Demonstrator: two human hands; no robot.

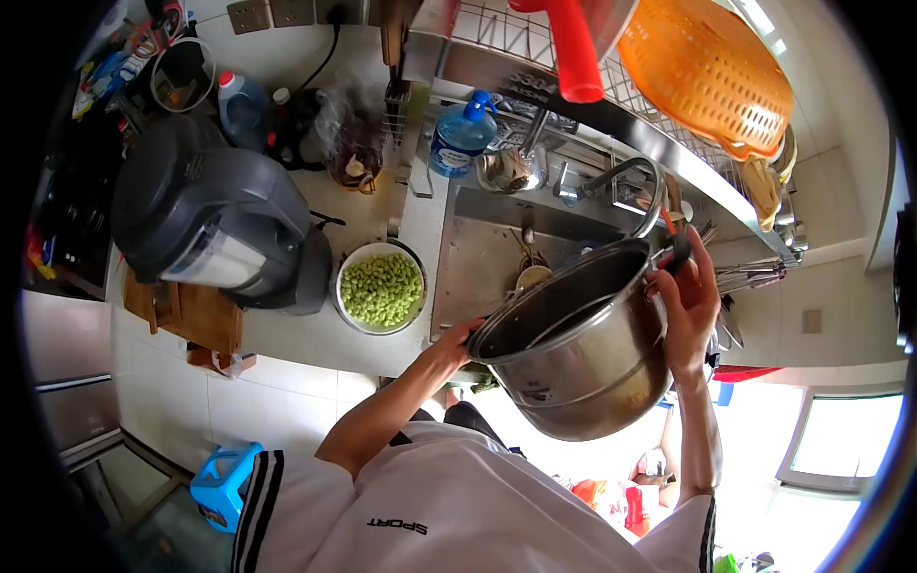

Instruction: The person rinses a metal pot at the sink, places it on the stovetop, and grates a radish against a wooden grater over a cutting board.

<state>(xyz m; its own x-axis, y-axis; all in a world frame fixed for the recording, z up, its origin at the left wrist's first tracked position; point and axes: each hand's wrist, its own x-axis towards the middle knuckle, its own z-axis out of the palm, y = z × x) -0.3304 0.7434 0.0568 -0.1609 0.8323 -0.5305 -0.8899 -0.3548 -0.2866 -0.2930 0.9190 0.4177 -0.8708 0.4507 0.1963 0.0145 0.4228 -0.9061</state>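
- White shirt [449, 516] cloth fills the bottom of the frame, closest to the camera.
- Right of centre, the metal pot [587, 382] is held up and tilted in both hands, partly over the near side of the sink; judging by that, it is lifted but not set down.
- At its left rim, the left hand [457, 348] grips the edge, though its fingertips are partly hidden.
- On its right side, the right hand [692, 304] pinches the black handle [678, 254] between thumb and fingers.
- Inside, the pot is dark; whether it holds anything I cannot tell.
- Left of centre, a bowl [383, 330] full of green pieces [382, 288] stands on the counter, apart from both hands; filling it looks done.
- Farther up, the sink [462, 291] holds spoons [528, 239], with the faucet [607, 179] beyond.
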